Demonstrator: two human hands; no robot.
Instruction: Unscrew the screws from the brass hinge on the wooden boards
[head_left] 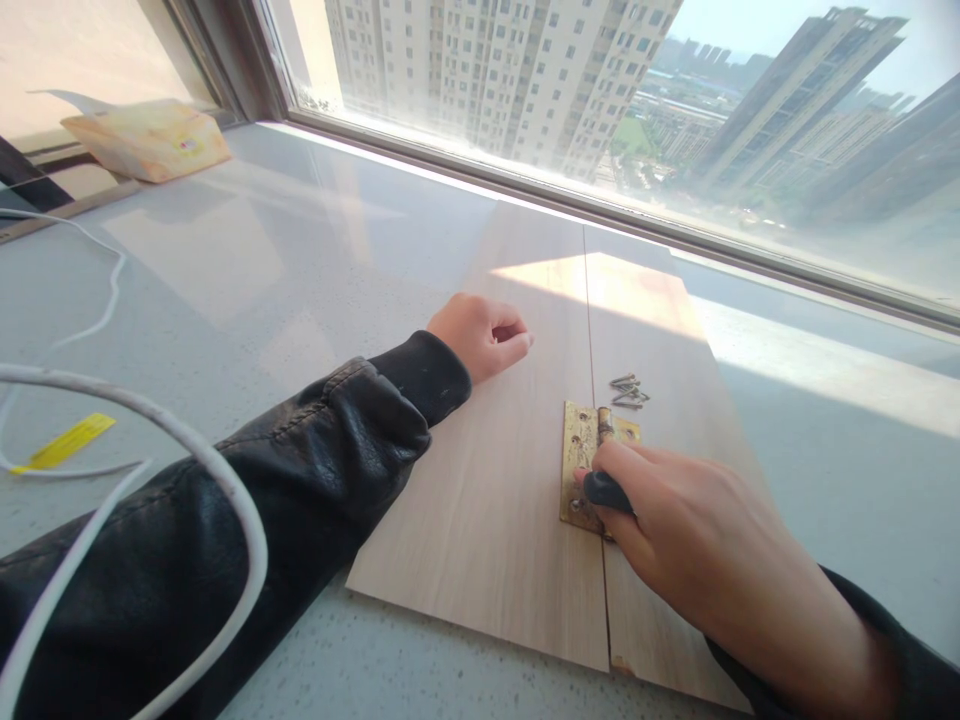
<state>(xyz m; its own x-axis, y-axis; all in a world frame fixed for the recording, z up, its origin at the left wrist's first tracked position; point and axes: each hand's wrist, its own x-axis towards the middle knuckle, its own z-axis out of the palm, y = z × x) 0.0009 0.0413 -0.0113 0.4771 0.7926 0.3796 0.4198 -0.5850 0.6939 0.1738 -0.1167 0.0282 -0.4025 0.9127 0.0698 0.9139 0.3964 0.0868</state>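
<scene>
A brass hinge (pixel 577 440) lies across the seam between two pale wooden boards, the left board (pixel 487 520) and the right board (pixel 637 330). My right hand (pixel 675 510) is over the hinge, its fingers wrapped round the black handle of a screwdriver (pixel 609 492). The screwdriver's shaft and tip are hidden, and the hand covers much of the hinge's right leaf. Several small screws (pixel 627 391) lie in a loose pile on the right board, just beyond the hinge. My left hand (pixel 484 337) rests on the left board, fingers curled towards the thumb, with nothing visible in it.
A white cable (pixel 251 520) loops over my left sleeve, with a yellow tag (pixel 67 443) near it. A yellowish soft packet (pixel 150 140) sits at the far left. The boards lie on a speckled pale counter (pixel 300 660) below a window frame (pixel 480 182).
</scene>
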